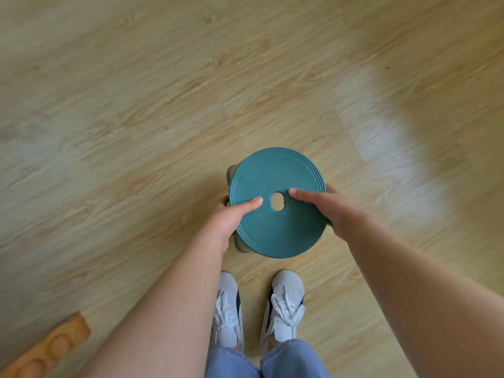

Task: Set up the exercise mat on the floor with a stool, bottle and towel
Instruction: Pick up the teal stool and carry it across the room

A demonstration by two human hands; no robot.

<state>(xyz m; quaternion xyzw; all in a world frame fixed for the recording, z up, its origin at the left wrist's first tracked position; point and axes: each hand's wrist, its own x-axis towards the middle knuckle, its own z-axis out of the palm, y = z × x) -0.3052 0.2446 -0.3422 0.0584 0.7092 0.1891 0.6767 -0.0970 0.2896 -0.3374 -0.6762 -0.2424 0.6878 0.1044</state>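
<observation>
Two hands on the stool (278,236) here, one either side of that round teal seat. The left hand (227,218) has the seat's left edge, its thumb (252,201) laid flat across the top and pointing in towards the oval hole (277,201) at the centre, while its fingers (225,199) curl down over the rim and out of sight beneath.

Mirror image on the other side: the right hand (336,212) grips the right edge, thumb on top, fingers wrapped under the rim. So each hand is pinching the seat between thumb above and fingers below.

The stool is directly in front of the person's feet, over the pale wood-grain floor (136,105), and two stubby legs (232,171) peek out past the seat on its left. Whether those legs touch the floor or hang just above it, I can't tell from up here.

Nearer the camera, a pair of white sneakers (227,306) with dark side stripes, toes pointing at the stool, blue jeans (289,361) above them. Down in the bottom left corner, well apart from everything, a wooden board (46,347) with round hollows lies on the floor.
</observation>
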